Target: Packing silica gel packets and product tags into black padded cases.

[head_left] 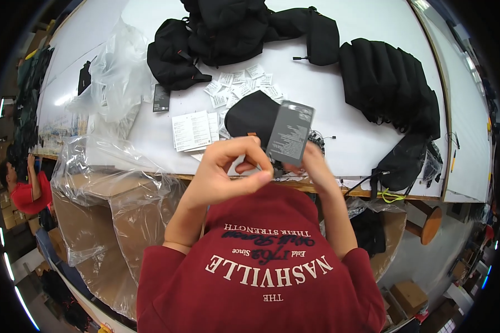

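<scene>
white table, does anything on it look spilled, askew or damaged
No clear damage or spill, but the small white packets look untidy: they lie loosely strewn at different angles, unlike the neater printed leaflets nearby.

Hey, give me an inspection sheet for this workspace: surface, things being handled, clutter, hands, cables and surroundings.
Surface: white table.
Job's things: grey printed card, raised in front of a black pouch.
Clutter: small white packets, white printed sheets, clear plastic, piled black bags.
Hands: left hand, thumb and forefinger curled together, contents unclear; right hand at the card's lower end, grip partly hidden.
Cables: dark tangle near the right hand, type unclear; yellow cord at the front edge.
Surroundings: plastic-covered cardboard, wooden stool, person in red at left.
</scene>
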Demonstrator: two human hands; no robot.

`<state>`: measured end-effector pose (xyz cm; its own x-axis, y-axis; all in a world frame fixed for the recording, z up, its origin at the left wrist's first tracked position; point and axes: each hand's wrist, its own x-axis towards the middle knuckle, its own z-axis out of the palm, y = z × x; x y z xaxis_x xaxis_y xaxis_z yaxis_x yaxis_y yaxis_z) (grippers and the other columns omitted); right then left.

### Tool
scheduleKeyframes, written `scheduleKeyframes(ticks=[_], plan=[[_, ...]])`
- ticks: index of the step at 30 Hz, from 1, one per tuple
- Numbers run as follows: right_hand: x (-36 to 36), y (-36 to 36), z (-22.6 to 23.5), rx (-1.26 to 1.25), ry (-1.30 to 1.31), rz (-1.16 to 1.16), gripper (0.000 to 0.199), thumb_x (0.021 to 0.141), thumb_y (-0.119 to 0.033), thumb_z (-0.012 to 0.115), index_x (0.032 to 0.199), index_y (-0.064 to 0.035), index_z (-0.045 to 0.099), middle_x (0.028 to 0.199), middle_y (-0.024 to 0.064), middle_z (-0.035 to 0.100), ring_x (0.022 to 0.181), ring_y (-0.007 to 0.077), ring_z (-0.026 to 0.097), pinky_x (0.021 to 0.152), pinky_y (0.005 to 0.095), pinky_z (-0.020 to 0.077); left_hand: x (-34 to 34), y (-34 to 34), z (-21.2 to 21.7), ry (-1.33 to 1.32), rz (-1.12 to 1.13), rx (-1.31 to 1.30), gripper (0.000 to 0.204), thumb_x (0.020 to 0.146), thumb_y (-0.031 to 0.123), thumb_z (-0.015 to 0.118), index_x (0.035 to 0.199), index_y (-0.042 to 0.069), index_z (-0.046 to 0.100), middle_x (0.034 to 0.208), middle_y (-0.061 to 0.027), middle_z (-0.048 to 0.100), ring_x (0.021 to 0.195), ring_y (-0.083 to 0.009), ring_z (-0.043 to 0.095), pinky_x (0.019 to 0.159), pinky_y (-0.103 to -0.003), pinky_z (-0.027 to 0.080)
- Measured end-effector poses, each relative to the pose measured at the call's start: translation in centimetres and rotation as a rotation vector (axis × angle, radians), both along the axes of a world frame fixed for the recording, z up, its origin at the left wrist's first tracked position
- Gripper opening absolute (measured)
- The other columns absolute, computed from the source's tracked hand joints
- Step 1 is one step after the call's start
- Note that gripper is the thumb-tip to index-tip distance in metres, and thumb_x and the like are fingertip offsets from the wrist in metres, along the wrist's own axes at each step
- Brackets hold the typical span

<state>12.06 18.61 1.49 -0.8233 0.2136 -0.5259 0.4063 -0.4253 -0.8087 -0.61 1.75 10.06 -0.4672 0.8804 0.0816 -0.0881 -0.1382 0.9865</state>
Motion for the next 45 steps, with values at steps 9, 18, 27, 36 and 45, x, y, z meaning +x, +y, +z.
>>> scheduleKeyframes(ticks=[9,18,27,36,45], plan=[[-2.3,-2.0,-1.7,-0.231,0.192,-0.131,0.025,0.096,-0.018,0.050,0.110,-0.0004,0.060,0.097,0.0073,0.068,0.081,0.0103,0.065,0.072,0.0229,0.0526,0.9,-0.9,-0.5,0.239,-0.451,0.014,0.007,0.076,0.008,0.071,0.077,0.005,0.064,0.074,-0.0038,0.057,0.067,-0.0177,0.052,0.063,-0.029,0.042],[-1.9,2.0,7.9,0.801,0.282,0.425,0.024,0.088,-0.020,0.059,0.078,-0.0008,0.048,0.054,0.0122,0.041,0.047,0.0212,0.036,0.048,0.0317,0.0338,-0.9,0.5,-0.2,0.956,0.269,-0.185,0.016,0.075,0.010,0.069,0.090,0.010,0.063,0.108,-0.0045,0.059,0.096,-0.0210,0.054,0.083,-0.032,0.041],[-0.6,1.3,10.0,0.821,0.329,0.376,0.021,0.088,-0.011,0.057,0.075,0.0004,0.047,0.055,0.0127,0.040,0.049,0.0215,0.035,0.048,0.0303,0.0336,-1.3,-0.3,-1.8,1.352,0.266,-0.013,0.019,0.065,0.008,0.072,0.078,0.011,0.059,0.098,0.0005,0.061,0.092,-0.0186,0.054,0.083,-0.033,0.040],[-0.6,0.9,10.4,0.836,0.337,0.412,0.016,0.087,-0.016,0.058,0.078,-0.0032,0.054,0.057,0.0154,0.048,0.050,0.0332,0.049,0.049,0.0358,0.0382,-1.0,-0.5,-2.1,1.384,0.097,0.011,0.029,0.062,0.009,0.067,0.090,0.010,0.067,0.089,-0.0001,0.062,0.085,-0.0173,0.056,0.082,-0.034,0.043],[-0.3,0.3,9.9,0.843,0.386,0.398,0.016,0.087,-0.015,0.057,0.078,-0.0031,0.054,0.058,0.0155,0.050,0.053,0.0338,0.051,0.049,0.0366,0.0388,-0.4,-0.6,-2.7,1.347,0.120,0.072,0.025,0.062,0.009,0.064,0.086,0.010,0.067,0.086,0.0015,0.062,0.082,-0.0158,0.058,0.080,-0.032,0.043]])
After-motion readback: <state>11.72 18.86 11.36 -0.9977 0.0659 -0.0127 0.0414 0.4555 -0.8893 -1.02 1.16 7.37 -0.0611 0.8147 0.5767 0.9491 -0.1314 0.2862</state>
